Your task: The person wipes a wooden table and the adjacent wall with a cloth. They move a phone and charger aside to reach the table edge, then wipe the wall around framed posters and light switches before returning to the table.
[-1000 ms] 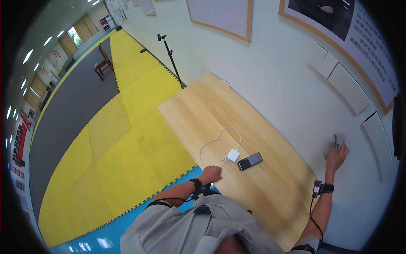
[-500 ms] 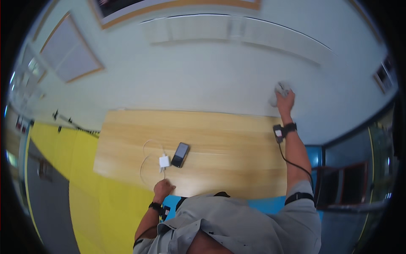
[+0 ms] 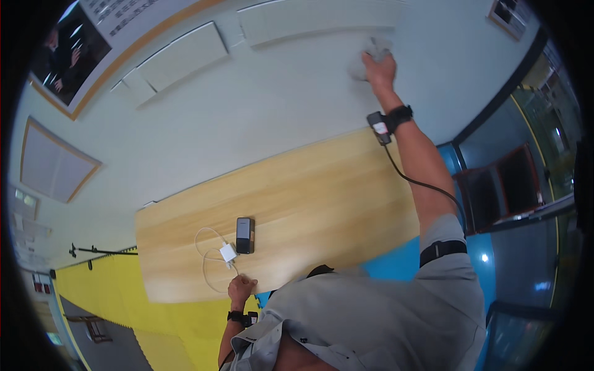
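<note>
My right hand (image 3: 382, 73) is stretched out far up to the right and grips a crumpled grey cloth (image 3: 358, 68), which is held against the pale wall (image 3: 297, 93) and looks smeared by motion. My left hand (image 3: 241, 289) rests at the near left edge of the wooden table (image 3: 322, 191), its fingers curled with nothing visible in them. Just beyond it lie a white charger (image 3: 228, 251) and its looped white cable (image 3: 203, 263). A dark phone-like device (image 3: 245, 235) stands or lies to the right of the charger; I cannot tell which.
White raised panels (image 3: 184, 57) run along the wall above the table. Framed posters (image 3: 59, 162) hang at the left. A black stand arm (image 3: 102, 251) reaches toward the table's left end. Yellow matting (image 3: 99, 278) covers floor there; a dark chair (image 3: 501, 191) stands at the right.
My view has turned, so the table and wall appear tilted. The cloth, still in my right hand, appears higher and further left in the picture. My left hand stays by the table's near edge.
</note>
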Demonstrator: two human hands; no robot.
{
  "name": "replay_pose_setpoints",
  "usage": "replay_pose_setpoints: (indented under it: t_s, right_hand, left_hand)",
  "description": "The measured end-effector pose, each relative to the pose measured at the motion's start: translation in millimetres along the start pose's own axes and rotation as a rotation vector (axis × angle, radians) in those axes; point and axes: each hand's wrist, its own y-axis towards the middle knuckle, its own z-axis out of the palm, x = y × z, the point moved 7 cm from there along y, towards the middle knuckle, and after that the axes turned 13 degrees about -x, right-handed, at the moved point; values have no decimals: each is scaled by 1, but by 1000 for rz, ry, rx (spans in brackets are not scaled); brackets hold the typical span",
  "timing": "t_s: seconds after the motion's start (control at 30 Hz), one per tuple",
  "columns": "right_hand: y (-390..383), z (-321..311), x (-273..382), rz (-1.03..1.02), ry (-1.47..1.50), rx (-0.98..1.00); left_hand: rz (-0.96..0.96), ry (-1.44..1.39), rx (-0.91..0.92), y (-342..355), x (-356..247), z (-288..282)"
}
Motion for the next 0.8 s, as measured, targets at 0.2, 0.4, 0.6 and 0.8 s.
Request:
replay_pose_setpoints:
  t_s: [0.2, 0.4, 0.6, 0.8]
  right_hand:
    - [-67, 37, 70, -168, 42, -29]
    - [-137, 58, 100, -188, 102, -29]
    - [-207, 82, 95, -72, 88, 76]
    - [-229, 94, 86, 11, 87, 93]
  left_hand:
    - [94, 116, 41, 6, -8, -2]
    - [146, 55, -22, 3, -21, -12]
    - [173, 29, 1, -1, -28, -18]
    - [176, 10, 16, -2, -27, -19]
